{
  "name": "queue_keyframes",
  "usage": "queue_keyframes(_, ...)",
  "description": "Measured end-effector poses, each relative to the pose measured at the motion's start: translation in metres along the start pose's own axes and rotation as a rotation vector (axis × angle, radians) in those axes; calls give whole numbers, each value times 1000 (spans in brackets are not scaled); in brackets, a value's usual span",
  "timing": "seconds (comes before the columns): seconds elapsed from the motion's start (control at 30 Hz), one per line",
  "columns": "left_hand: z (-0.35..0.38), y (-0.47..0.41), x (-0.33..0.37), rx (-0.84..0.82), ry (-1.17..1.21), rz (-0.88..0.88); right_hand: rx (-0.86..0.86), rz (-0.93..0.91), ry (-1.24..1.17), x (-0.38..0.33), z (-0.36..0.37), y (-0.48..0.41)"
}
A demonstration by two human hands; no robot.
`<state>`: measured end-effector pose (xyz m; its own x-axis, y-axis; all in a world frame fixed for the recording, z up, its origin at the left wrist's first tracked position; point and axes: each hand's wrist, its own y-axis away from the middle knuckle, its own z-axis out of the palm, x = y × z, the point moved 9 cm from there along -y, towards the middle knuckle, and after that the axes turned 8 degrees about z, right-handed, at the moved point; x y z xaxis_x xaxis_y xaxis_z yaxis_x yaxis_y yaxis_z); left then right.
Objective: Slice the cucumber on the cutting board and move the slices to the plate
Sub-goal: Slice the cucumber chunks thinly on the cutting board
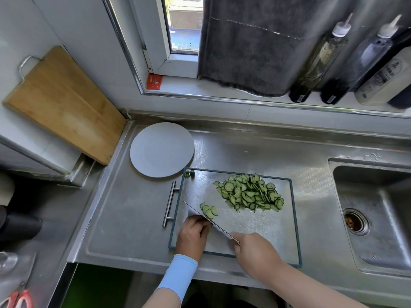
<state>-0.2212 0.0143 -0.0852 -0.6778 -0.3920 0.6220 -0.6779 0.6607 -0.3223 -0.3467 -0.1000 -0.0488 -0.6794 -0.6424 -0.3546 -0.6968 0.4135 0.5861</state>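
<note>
Single view, wide-angle camera on my head, facing forward and steeply down at the bench (138,218). Close range: left hand (193,235) and right hand (255,254) sit low centre, arms entering from the bottom edge. Frame reaches the window sill (222,94) up top, sink (367,196) cut off right. Edges bow.

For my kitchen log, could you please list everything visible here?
cutting board: one, teal-rimmed, on counter
cucumber slices: big pile plus small group, green, on cutting board
cucumber ends: two, green, board's far-left corner
plate: one, white, counter beyond board
knife: one, steel, over board
wooden board: one, tan, leaning far left
bottles: at least three, dark and white, windowsill
towel: one, dark grey, over windowsill
sink: one, steel, right
left hand: on board beside blade
right hand: grips knife
</note>
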Motion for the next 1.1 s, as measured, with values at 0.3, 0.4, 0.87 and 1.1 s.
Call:
queue_keyframes(0.3, -2, 3, 4, 6, 1, 65, 32, 3, 2, -24, 7, -31)
queue_keyframes(0.4, 0, 3, 4, 0, 4, 51, 27, -10, -13, -23, 6, -25)
queue_keyframes(0.87, -5, 3, 1, 33, 23, 11, 28, -26, 17, -1, -2, 3)
queue_keyframes(1.1, -4, 5, 4, 3, 8, 27, 15, -5, 8, -22, 8, -22)
